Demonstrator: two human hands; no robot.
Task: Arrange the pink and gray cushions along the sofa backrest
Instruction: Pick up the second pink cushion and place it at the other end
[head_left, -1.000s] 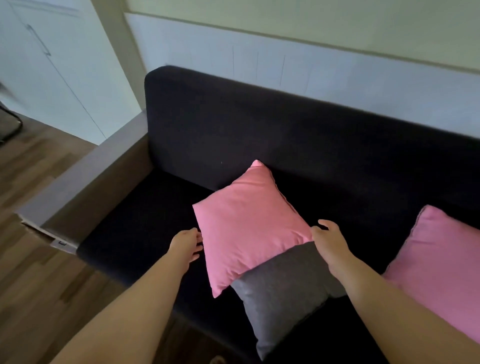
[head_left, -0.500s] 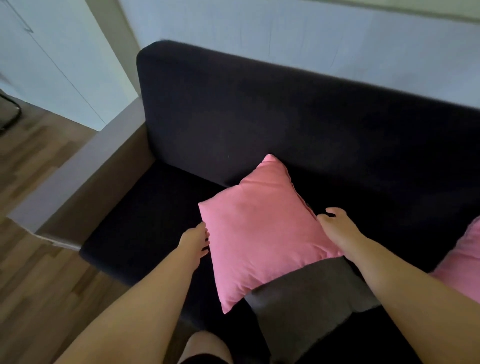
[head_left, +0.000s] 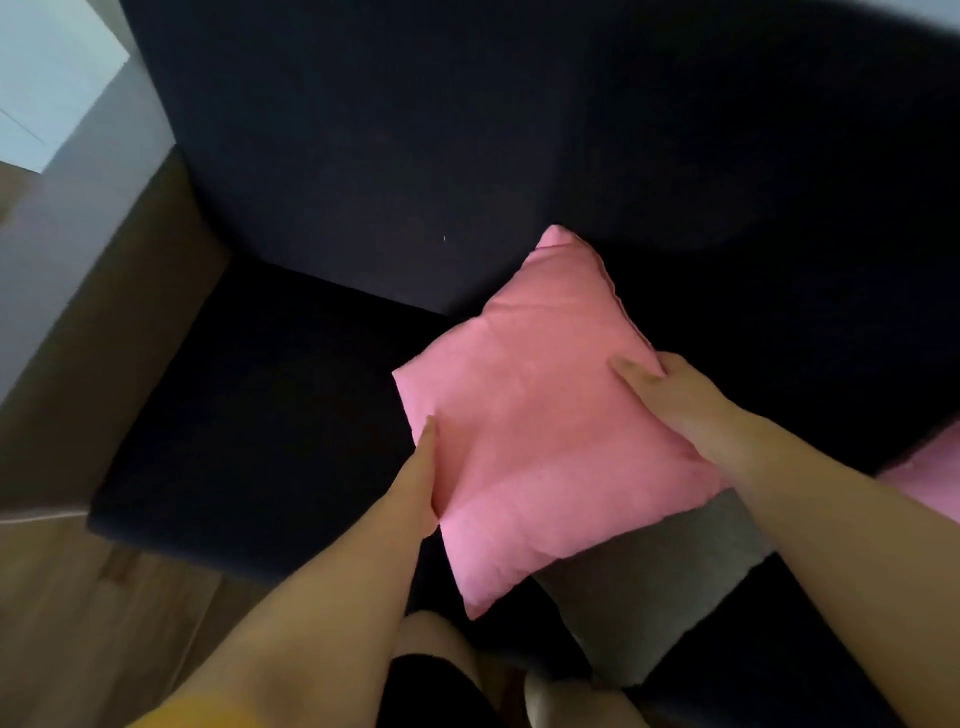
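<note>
A pink cushion (head_left: 535, 431) lies corner-up on the dark sofa seat (head_left: 270, 415), its top corner near the dark backrest (head_left: 415, 156). My left hand (head_left: 415, 483) grips its left edge, fingers tucked beneath. Over its right edge my right hand (head_left: 675, 400) is clamped, thumb on top. A gray cushion (head_left: 649, 587) lies partly under the pink one toward the front edge. A second pink cushion (head_left: 930, 473) shows only a sliver at the far right.
The sofa's grey-brown left armrest (head_left: 119, 291) runs along the left side. Wooden floor (head_left: 78, 613) lies in front at lower left. A white cabinet (head_left: 47, 78) stands beyond the armrest. My knees (head_left: 431, 644) are close to the sofa front.
Both hands have closed onto the pink cushion's edges, where before they were only beside it. The view has moved closer and tilted down, hiding the wall.
</note>
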